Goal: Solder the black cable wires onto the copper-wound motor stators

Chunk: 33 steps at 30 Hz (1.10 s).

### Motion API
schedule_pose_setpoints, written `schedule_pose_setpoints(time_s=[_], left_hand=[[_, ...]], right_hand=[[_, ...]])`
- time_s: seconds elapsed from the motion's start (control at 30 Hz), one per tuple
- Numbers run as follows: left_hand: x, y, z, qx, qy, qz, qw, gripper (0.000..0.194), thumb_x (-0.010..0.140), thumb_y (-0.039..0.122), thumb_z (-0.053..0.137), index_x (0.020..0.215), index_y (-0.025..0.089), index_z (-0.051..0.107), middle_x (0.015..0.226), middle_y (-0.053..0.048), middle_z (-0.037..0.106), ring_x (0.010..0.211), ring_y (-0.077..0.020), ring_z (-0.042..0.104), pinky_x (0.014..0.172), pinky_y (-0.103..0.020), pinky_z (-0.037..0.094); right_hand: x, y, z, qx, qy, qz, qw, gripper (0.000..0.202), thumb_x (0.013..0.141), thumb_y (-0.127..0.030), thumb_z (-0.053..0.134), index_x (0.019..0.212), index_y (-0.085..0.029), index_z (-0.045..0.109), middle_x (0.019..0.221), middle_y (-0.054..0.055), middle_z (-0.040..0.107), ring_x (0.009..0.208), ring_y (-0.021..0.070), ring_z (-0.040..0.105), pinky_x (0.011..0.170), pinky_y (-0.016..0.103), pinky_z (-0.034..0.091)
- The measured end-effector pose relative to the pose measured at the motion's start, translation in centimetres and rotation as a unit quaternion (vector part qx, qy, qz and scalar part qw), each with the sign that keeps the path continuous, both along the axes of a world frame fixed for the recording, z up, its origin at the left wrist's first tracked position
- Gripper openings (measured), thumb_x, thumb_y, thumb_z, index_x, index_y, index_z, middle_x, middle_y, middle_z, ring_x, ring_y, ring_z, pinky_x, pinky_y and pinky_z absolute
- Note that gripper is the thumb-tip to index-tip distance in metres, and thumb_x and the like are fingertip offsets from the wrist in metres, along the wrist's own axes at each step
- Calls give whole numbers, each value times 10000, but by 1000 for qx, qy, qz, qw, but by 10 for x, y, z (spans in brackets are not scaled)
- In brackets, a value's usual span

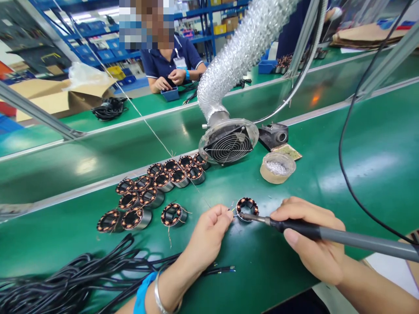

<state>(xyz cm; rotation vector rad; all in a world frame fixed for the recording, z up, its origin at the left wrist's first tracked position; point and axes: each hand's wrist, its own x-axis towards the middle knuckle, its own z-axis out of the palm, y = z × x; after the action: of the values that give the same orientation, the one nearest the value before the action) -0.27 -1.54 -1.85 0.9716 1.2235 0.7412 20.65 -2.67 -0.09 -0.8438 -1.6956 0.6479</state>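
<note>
In my right hand is a soldering iron with a black grip and grey handle. Its metal tip reaches the near rim of a small motor stator wound with copper coils, lying on the green bench. My left hand is closed in a pinch at the stator's left side, with thin coloured wire ends at the fingertips. Whether the tip touches the wires cannot be made out. Another stator with loose copper leads sits left of my left hand.
Several stators stand in rows at the left. Black cables lie front left. A fume fan hangs on a silver duct. Behind it are an iron stand and a round tub. A co-worker sits opposite.
</note>
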Motion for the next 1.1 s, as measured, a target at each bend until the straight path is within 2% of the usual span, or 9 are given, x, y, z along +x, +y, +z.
schedule_pose_setpoints(time_s=[0.5, 0.63, 0.9, 1.0, 1.1], left_hand=[[2, -1, 2, 6, 0, 4, 1000, 397, 786, 542, 647, 684, 192, 489, 487, 115, 265, 444, -66, 166, 428, -201, 167], [2, 0, 4, 6, 1, 7, 1000, 407, 778, 543, 658, 671, 192, 480, 489, 112, 274, 446, -64, 174, 431, -198, 174], [2, -2, 5, 10, 0, 9, 1000, 427, 773, 548, 663, 647, 196, 458, 487, 109, 286, 446, -63, 186, 438, -197, 186], [2, -1, 4, 17, 4, 4, 1000, 428, 775, 553, 657, 646, 197, 456, 485, 108, 289, 445, -64, 190, 436, -199, 187], [2, -1, 4, 17, 6, 3, 1000, 418, 781, 550, 650, 657, 195, 469, 485, 108, 293, 445, -66, 195, 437, -199, 192]], right_hand=[[-4, 0, 4, 13, 1, 5, 1000, 230, 773, -145, 523, 940, -211, 667, 668, 12, 629, 508, 143, 509, 471, 285, 387], [-6, -1, 7, 23, -25, 11, 999, 232, 771, -135, 512, 933, -209, 660, 651, 19, 623, 499, 149, 512, 465, 292, 386], [-11, -5, 5, 129, -75, 23, 988, 319, 715, -85, 496, 973, -195, 648, 578, 11, 559, 444, 153, 480, 458, 310, 374], [-9, -6, 5, 142, -120, 26, 982, 337, 714, -89, 497, 993, -218, 633, 599, 13, 582, 449, 163, 499, 472, 321, 402], [-6, -8, 5, 144, -119, 20, 982, 337, 714, -94, 493, 997, -221, 625, 591, 5, 569, 448, 162, 502, 481, 323, 421]])
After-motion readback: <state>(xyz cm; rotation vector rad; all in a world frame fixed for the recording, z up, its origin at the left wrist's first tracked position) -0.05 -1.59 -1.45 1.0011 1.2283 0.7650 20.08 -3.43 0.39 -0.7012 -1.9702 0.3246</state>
